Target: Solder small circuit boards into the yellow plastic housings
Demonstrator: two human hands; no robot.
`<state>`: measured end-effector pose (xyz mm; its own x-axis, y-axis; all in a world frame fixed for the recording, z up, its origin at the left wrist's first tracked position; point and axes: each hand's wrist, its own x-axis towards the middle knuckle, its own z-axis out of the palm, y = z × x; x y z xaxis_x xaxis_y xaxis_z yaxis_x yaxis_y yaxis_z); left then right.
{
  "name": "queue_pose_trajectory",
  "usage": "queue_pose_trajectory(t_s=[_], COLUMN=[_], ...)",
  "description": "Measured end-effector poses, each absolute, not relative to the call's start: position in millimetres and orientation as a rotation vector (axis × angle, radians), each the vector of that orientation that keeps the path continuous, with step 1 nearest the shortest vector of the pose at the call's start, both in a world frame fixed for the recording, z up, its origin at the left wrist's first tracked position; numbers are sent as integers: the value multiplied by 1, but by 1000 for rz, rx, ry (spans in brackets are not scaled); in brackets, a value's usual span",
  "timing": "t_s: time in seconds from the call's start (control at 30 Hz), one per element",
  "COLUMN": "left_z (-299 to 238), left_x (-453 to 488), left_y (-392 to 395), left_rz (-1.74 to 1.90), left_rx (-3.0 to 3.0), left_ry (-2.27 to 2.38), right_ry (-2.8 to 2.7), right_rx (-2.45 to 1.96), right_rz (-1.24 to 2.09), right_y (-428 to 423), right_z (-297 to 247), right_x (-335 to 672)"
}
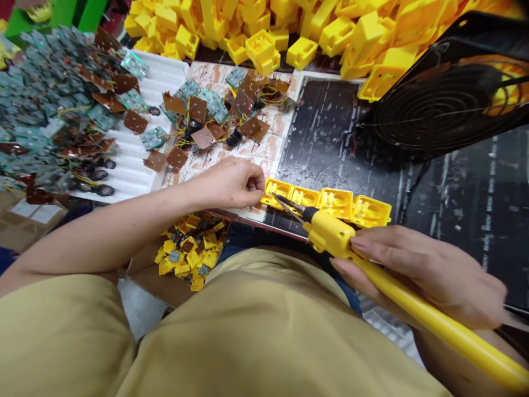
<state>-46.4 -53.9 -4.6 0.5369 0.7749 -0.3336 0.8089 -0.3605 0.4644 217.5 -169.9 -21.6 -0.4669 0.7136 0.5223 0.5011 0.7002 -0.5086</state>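
Several small yellow plastic housings (pixel 336 202) stand in a row along the front edge of the table, their hollow sides up. At the left end of this row my left hand (pixel 236 183) is closed, thumb and finger pinched beside the first housing; whatever they grip is hidden. My right hand (pixel 432 275) is wrapped round a yellow soldering iron (pixel 333 231) with a dark, slim tip and a thin rod beside it. The tip reaches into the leftmost housing, close to my left fingertips. From the right hand the iron's long yellow handle runs down to the lower right.
Circuit boards with wires (pixel 206 110) lie loose behind my left hand, with a larger heap (pixel 53 105) on a white ribbed tray (pixel 161 77). Yellow housings are piled (pixel 256 33) at the back. A black fan (pixel 446 105) stands right. Below, a box (pixel 144 264) holds yellow parts.
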Motion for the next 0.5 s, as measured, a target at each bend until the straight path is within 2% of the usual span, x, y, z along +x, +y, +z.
queue_pose_trajectory(t_s=[0.2, 0.5], left_z=[-10, -12], left_x=[-48, -48], left_y=[-53, -54], left_rz=[-1, 20], left_rx=[2195, 2244], left_ry=[1240, 1211], right_ry=[-2268, -2318], right_rx=[-952, -752], right_rz=[347, 11], right_y=[-167, -157], right_z=[-18, -10], right_x=[214, 213])
